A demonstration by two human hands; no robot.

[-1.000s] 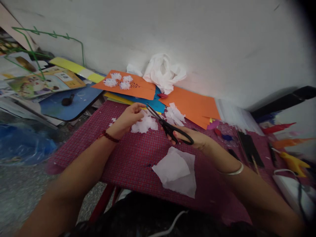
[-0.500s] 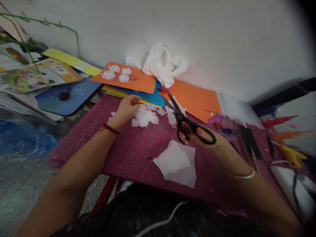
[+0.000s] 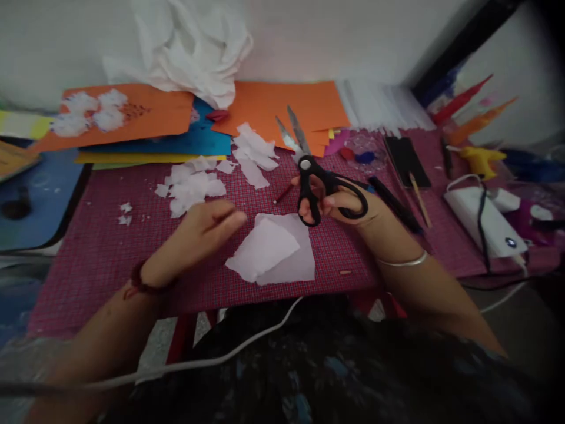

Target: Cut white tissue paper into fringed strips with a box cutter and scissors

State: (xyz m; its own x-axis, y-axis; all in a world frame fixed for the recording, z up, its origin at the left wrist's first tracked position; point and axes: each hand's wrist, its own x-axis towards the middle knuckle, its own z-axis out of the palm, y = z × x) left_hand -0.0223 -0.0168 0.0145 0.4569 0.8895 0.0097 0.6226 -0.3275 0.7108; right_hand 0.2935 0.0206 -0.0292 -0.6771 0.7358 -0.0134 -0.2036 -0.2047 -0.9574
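Observation:
Black-handled scissors are in my right hand, their loops round my fingers and thumb. Their blades stand apart, pointing up and away, with no paper between them. My left hand hovers over the table just left of a white paper sheet, fingers loosely curled, thumb a little apart, nothing visible in it. That sheet lies on another thin white sheet. Beyond my left hand is a heap of cut white paper pieces; torn white strips lie to its right.
Orange sheets and a crumpled white bag lie along the wall. White puffs decorate the left orange sheet. At right are a pen, a dark phone-like slab, a yellow glue gun and a white corded box.
My view has swung right and down. My left hand has moved from beside the cut pieces toward the white sheet. The scissors have come back from the pieces, blades now spread wider.

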